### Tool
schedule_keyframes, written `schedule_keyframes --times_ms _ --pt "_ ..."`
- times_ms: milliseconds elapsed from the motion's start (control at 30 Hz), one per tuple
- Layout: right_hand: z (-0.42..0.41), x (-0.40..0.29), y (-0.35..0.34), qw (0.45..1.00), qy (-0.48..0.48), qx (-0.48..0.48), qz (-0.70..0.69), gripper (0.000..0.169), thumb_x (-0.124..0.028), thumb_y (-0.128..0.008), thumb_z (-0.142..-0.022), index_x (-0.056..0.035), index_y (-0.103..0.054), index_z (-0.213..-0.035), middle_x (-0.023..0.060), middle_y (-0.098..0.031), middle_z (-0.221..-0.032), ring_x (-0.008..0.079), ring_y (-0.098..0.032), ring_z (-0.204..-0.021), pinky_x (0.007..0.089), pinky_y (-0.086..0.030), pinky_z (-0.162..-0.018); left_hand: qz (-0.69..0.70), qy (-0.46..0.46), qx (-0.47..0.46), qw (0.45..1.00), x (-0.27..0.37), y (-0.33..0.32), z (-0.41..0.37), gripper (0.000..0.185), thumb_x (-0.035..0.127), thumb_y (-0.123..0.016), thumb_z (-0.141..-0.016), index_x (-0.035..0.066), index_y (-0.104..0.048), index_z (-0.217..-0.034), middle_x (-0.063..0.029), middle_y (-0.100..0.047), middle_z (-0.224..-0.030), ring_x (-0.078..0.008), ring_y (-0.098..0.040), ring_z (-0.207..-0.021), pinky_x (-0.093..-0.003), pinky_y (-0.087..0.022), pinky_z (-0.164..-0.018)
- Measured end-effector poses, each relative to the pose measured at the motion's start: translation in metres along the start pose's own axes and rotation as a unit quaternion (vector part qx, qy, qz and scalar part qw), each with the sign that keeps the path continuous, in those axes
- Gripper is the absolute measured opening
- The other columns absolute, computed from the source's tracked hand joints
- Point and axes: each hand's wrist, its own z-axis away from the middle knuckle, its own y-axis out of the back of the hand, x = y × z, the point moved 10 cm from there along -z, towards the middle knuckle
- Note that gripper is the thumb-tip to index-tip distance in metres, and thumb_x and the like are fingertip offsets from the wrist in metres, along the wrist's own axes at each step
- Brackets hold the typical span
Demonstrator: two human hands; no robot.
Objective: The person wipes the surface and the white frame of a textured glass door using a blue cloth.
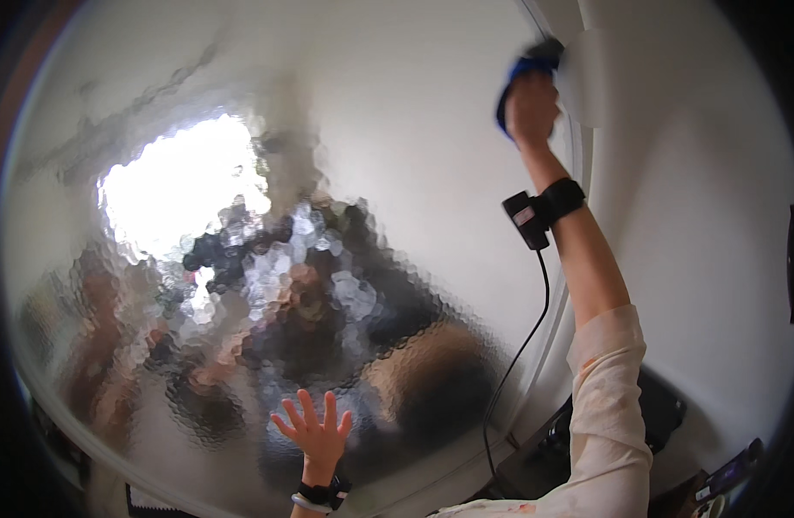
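Observation:
A large pane of textured glass (397,162) fills most of the view. Low in the middle, my left hand (316,430) lies against the glass with its fingers spread, holding nothing; a black strap and a light bracelet circle the wrist. Up at the right, near the pane's edge, my right hand (533,110) is raised and blurred, closed on a blue cloth (508,107) that seems to press on the glass. A dark shape beside that hand is too blurred to name. My right wrist wears a black strap with a small cabled device (526,219).
A white frame edge (588,155) and a pale wall (695,181) adjoin the pane on the right. The device's black cable (510,372) hangs across the lower glass. Dark objects (659,408) and a dark bottle-like item (730,472) stand at the lower right.

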Motion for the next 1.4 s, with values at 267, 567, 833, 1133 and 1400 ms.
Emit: schedule_keyframes --times_ms 267,567,833,1133,1400 --pt "0.050 0.008 0.005 0.961 0.097 0.061 -0.252 0.036 -0.029 -0.047 -0.092 -0.0203 -0.052 -0.126 0.0107 -0.049 -0.132 0.0307 -0.046 -0.117 0.0493 -0.039 -0.089 -0.010 -0.017 -0.009 1.000 0.035 -0.016 -0.010 0.053 0.051 -0.030 -0.096 0.030 -0.029 -0.145 -0.0168 -0.016 -0.153 -0.0408 -0.012 -0.140 -0.0628 -0.006 -0.108" --pt "0.328 0.209 -0.092 0.846 -0.475 -0.225 -0.084 0.055 -0.043 -0.028 -0.095 -0.0119 -0.033 -0.141 0.0036 -0.028 -0.150 0.0386 -0.038 -0.120 0.0639 -0.036 -0.089 -0.013 -0.005 -0.018 1.000 0.050 -0.039 -0.008 0.051 0.050 -0.033 -0.096 0.030 -0.033 -0.143 -0.0199 -0.018 -0.152 -0.0427 -0.013 -0.139 -0.0623 -0.006 -0.108" --pt "0.248 0.052 -0.006 0.973 -0.043 -0.116 -0.196 0.027 -0.018 -0.052 -0.079 -0.0052 -0.055 -0.102 0.0162 -0.050 -0.122 0.0308 -0.049 -0.105 0.0433 -0.038 -0.084 -0.022 -0.005 0.010 1.000 0.060 -0.034 0.004 0.051 0.049 -0.034 -0.096 0.030 -0.033 -0.143 -0.0194 -0.018 -0.152 -0.0432 -0.014 -0.139 -0.0637 -0.007 -0.107" --pt "0.263 0.067 0.036 0.970 -0.031 -0.038 -0.239 0.038 -0.022 -0.049 -0.088 -0.0069 -0.051 -0.123 0.0132 -0.047 -0.134 0.0306 -0.046 -0.114 0.0436 -0.032 -0.091 -0.016 -0.002 0.011 1.000 0.042 -0.026 0.016 0.050 0.049 -0.034 -0.096 0.030 -0.035 -0.141 -0.0204 -0.018 -0.151 -0.0438 -0.013 -0.139 -0.0647 -0.007 -0.107" --pt "0.482 0.202 -0.006 0.757 -0.587 -0.281 -0.066 0.044 -0.033 -0.030 -0.098 -0.0037 -0.038 -0.130 0.0135 -0.037 -0.139 0.0361 -0.039 -0.118 0.0467 -0.034 -0.100 -0.009 0.006 0.029 1.000 0.040 -0.024 0.011 0.051 0.052 -0.033 -0.095 0.029 -0.036 -0.141 -0.0213 -0.019 -0.151 -0.0443 -0.014 -0.139 -0.0637 -0.008 -0.107"
